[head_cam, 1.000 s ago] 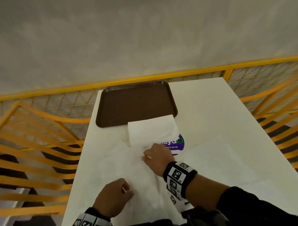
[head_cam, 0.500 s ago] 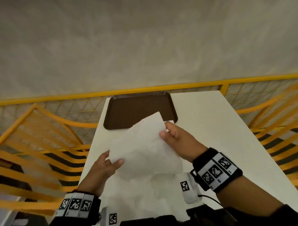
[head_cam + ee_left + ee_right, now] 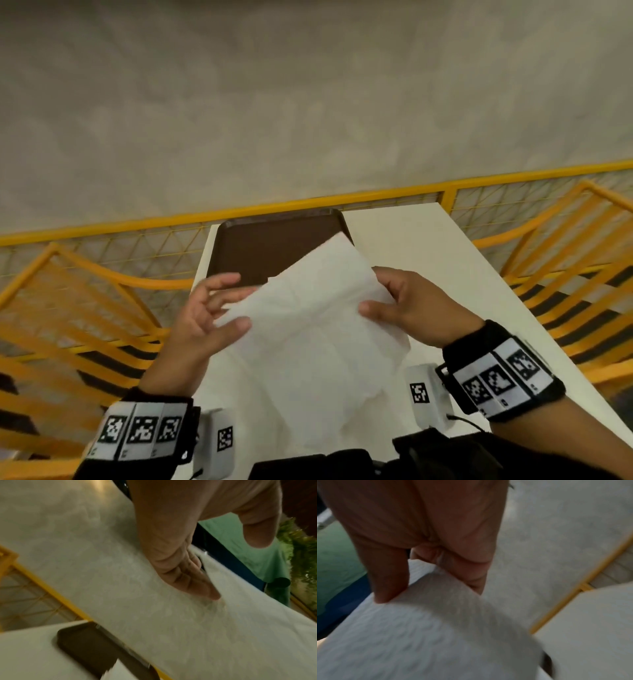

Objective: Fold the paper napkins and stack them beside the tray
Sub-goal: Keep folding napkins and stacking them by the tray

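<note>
I hold a white paper napkin (image 3: 308, 329) unfolded in the air above the white table (image 3: 428, 246). My right hand (image 3: 387, 301) pinches its right edge, thumb on the near side and fingers (image 3: 471, 580) behind. My left hand (image 3: 222, 308) is at the left edge with fingers spread. Its fingers (image 3: 197, 582) touch the napkin's (image 3: 223, 622) far side, while the thumb stays clear of the paper. The brown tray (image 3: 260, 246) lies at the table's far left, partly hidden by the napkin. More loose white napkins (image 3: 267, 421) lie on the table under my hands.
A yellow railing (image 3: 342, 202) runs along the table's far edge. Yellow slatted chairs stand on the left (image 3: 68, 308) and right (image 3: 582, 267). The right half of the table shows bare white surface.
Both hands have lifted a napkin off the table into the air. The left hand has slid up from the lower corner to the left edge and loosened its fingers.
</note>
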Tool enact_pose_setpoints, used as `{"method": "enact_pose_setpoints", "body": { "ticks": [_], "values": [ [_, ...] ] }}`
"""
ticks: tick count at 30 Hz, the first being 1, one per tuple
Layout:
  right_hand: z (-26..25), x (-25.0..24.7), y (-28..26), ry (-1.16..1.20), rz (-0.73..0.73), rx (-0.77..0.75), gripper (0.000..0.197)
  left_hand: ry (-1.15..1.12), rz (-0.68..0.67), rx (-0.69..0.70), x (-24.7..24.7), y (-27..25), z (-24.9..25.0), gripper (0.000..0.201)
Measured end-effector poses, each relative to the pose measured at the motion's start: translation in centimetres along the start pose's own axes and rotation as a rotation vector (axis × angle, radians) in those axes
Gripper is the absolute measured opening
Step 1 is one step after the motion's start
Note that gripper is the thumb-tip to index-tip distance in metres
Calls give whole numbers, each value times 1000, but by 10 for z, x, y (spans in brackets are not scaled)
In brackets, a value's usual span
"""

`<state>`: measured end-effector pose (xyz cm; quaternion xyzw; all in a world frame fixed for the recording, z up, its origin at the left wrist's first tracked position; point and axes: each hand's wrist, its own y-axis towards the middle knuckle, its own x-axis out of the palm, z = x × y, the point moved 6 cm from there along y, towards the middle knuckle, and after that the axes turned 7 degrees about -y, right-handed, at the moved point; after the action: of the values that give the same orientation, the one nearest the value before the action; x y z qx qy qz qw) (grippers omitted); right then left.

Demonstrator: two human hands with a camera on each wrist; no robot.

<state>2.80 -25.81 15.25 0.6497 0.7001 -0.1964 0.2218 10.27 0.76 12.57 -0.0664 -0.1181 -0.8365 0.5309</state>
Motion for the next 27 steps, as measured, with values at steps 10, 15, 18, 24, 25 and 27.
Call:
{"method": "enact_pose_setpoints", "body": {
  "ticks": [10,15,18,24,25,27],
  "values": [
    [-38,-19,3,57,42,-90,34,454,-142,28,51,10,41,33],
    [6,-1,-9,587,-86,69,78,22,-16,-120,36,10,30,70],
    [19,14,-15,504,-16,118,52,-33,7,-163,32,11,24,77],
    [24,8,-18,557,233,123,23,14,-9,-172,25,5,19,91],
    [25,6,-18,574,247,120,23,21,-19,-172,25,4,18,94],
    [28,3,-18,633,261,126,22,30,-31,-169,23,5,17,91]
  ]
}}
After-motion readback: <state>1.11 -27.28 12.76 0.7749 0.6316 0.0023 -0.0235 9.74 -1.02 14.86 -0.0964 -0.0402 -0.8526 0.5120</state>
